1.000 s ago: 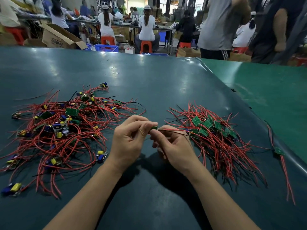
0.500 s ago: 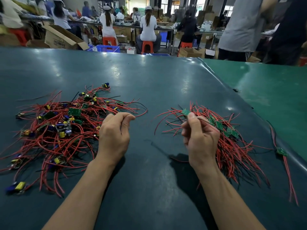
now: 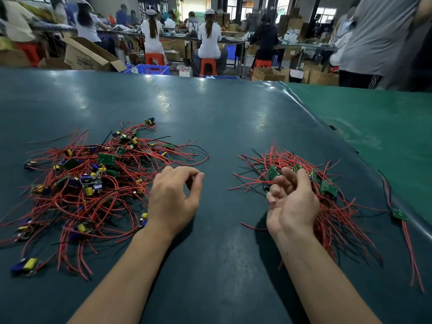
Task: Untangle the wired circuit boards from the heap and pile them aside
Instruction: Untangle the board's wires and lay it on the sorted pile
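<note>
Bare dark desk (image 3: 210,118) stretches between the tangled heap (image 3: 93,183) on the left and the sorted pile (image 3: 327,202) near the desk's right edge. The left hand (image 3: 173,202) hangs loosely curled beside the heap, its grip released. The right hand (image 3: 292,204), palm up over the pile, grasps nothing. Workers sit on stools beyond.
</note>
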`<action>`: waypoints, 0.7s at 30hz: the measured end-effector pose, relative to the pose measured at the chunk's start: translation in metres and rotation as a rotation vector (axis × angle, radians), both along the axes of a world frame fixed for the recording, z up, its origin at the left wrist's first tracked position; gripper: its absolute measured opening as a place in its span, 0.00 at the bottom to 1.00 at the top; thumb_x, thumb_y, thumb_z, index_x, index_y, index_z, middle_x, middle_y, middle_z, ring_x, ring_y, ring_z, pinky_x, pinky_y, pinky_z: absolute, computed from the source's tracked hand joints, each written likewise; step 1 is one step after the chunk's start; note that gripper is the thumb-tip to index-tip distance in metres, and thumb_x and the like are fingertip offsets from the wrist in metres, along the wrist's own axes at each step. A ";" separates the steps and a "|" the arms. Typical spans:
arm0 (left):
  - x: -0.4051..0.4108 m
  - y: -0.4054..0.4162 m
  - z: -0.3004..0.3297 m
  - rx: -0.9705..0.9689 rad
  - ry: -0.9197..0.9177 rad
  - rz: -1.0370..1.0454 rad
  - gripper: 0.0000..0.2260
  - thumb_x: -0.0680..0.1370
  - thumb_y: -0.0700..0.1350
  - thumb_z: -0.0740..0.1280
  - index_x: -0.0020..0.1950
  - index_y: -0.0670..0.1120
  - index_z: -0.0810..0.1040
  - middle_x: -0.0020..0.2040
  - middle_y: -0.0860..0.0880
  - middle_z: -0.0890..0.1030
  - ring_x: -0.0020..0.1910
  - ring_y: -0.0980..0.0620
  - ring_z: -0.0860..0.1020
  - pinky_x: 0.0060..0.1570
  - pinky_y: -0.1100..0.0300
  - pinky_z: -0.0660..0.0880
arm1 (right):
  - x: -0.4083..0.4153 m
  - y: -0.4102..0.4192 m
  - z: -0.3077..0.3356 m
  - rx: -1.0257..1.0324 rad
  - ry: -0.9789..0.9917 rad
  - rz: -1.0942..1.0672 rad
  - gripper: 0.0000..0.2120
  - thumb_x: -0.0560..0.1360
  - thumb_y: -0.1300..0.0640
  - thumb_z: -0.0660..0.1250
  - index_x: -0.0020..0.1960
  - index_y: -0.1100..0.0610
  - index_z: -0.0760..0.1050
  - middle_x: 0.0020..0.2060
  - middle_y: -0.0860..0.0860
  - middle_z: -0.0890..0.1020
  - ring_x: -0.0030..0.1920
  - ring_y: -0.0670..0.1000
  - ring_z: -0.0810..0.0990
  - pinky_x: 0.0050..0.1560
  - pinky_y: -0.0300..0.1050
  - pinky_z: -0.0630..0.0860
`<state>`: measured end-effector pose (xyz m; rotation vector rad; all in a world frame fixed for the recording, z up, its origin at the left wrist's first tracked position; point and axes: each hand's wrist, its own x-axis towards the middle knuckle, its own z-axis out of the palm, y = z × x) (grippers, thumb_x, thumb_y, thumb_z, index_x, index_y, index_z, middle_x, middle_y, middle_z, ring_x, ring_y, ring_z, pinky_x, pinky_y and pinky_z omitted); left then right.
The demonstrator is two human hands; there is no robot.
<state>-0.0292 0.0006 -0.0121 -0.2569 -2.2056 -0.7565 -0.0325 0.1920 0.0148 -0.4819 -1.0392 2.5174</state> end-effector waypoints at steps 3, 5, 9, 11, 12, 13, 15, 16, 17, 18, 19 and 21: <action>-0.002 -0.005 0.000 -0.100 -0.035 0.260 0.06 0.76 0.47 0.67 0.47 0.45 0.81 0.40 0.48 0.80 0.43 0.42 0.75 0.45 0.48 0.68 | 0.003 -0.007 0.001 0.073 0.011 0.084 0.19 0.83 0.49 0.57 0.40 0.59 0.75 0.23 0.49 0.75 0.19 0.46 0.68 0.19 0.34 0.60; -0.004 -0.010 0.000 -0.157 -0.121 0.479 0.09 0.75 0.48 0.68 0.52 0.46 0.80 0.47 0.44 0.80 0.49 0.40 0.73 0.48 0.47 0.66 | 0.005 -0.013 -0.001 0.240 0.032 0.158 0.21 0.83 0.48 0.56 0.38 0.58 0.76 0.23 0.50 0.74 0.18 0.46 0.67 0.19 0.33 0.59; -0.002 -0.022 0.002 -0.114 -0.376 0.698 0.15 0.75 0.47 0.67 0.60 0.44 0.77 0.57 0.39 0.76 0.58 0.37 0.71 0.55 0.44 0.65 | 0.014 -0.028 -0.016 0.906 0.190 0.291 0.17 0.82 0.53 0.63 0.35 0.56 0.77 0.23 0.48 0.75 0.23 0.44 0.69 0.25 0.38 0.65; -0.001 -0.023 0.001 -0.195 -0.519 0.746 0.15 0.76 0.46 0.65 0.60 0.42 0.77 0.58 0.38 0.77 0.59 0.37 0.71 0.57 0.46 0.64 | 0.017 -0.034 -0.024 1.194 0.263 0.385 0.16 0.80 0.52 0.65 0.36 0.56 0.78 0.24 0.51 0.76 0.25 0.45 0.70 0.29 0.41 0.67; 0.000 -0.024 -0.001 -0.241 -0.556 0.765 0.14 0.76 0.45 0.64 0.59 0.42 0.77 0.58 0.39 0.77 0.59 0.38 0.71 0.57 0.47 0.64 | 0.018 -0.036 -0.028 1.284 0.285 0.440 0.16 0.80 0.51 0.65 0.36 0.56 0.79 0.25 0.53 0.77 0.25 0.48 0.70 0.30 0.44 0.68; 0.000 -0.025 -0.001 -0.266 -0.573 0.774 0.13 0.75 0.45 0.64 0.58 0.43 0.78 0.58 0.40 0.78 0.58 0.38 0.71 0.57 0.48 0.64 | 0.019 -0.038 -0.030 1.344 0.293 0.488 0.16 0.80 0.50 0.66 0.36 0.57 0.79 0.26 0.55 0.77 0.27 0.51 0.72 0.32 0.47 0.69; -0.001 -0.027 0.001 -0.273 -0.583 0.776 0.13 0.74 0.43 0.65 0.58 0.44 0.78 0.57 0.41 0.78 0.58 0.39 0.72 0.56 0.48 0.65 | 0.019 -0.039 -0.032 1.388 0.282 0.533 0.16 0.80 0.50 0.66 0.37 0.57 0.80 0.27 0.57 0.78 0.29 0.54 0.73 0.34 0.49 0.71; -0.001 -0.028 0.001 -0.270 -0.583 0.777 0.12 0.74 0.43 0.65 0.57 0.45 0.78 0.56 0.42 0.78 0.57 0.39 0.73 0.56 0.48 0.65 | 0.019 -0.039 -0.032 1.376 0.275 0.529 0.16 0.80 0.50 0.66 0.37 0.57 0.80 0.27 0.57 0.78 0.29 0.54 0.73 0.34 0.49 0.71; -0.001 -0.029 0.002 -0.268 -0.584 0.771 0.11 0.74 0.43 0.66 0.56 0.46 0.80 0.55 0.43 0.79 0.56 0.40 0.73 0.55 0.48 0.65 | 0.018 -0.038 -0.031 1.354 0.267 0.519 0.16 0.79 0.50 0.66 0.37 0.57 0.80 0.27 0.57 0.78 0.28 0.52 0.73 0.34 0.48 0.71; -0.001 -0.030 0.003 -0.272 -0.580 0.761 0.10 0.75 0.43 0.66 0.55 0.47 0.81 0.53 0.44 0.80 0.55 0.40 0.74 0.54 0.49 0.65 | 0.017 -0.037 -0.030 1.332 0.258 0.511 0.16 0.80 0.51 0.66 0.37 0.57 0.80 0.26 0.56 0.79 0.26 0.49 0.72 0.33 0.46 0.70; -0.001 -0.030 0.003 -0.268 -0.565 0.757 0.10 0.75 0.43 0.66 0.54 0.48 0.82 0.52 0.45 0.81 0.54 0.41 0.74 0.53 0.49 0.65 | 0.017 -0.036 -0.029 1.313 0.249 0.508 0.16 0.80 0.51 0.66 0.37 0.57 0.80 0.26 0.55 0.79 0.25 0.46 0.71 0.31 0.44 0.70; 0.000 -0.029 0.003 -0.181 -0.470 0.735 0.10 0.75 0.41 0.67 0.55 0.47 0.82 0.51 0.43 0.81 0.54 0.39 0.74 0.53 0.48 0.64 | 0.017 -0.034 -0.028 1.288 0.237 0.499 0.16 0.80 0.52 0.66 0.37 0.58 0.80 0.25 0.53 0.79 0.24 0.43 0.70 0.29 0.40 0.68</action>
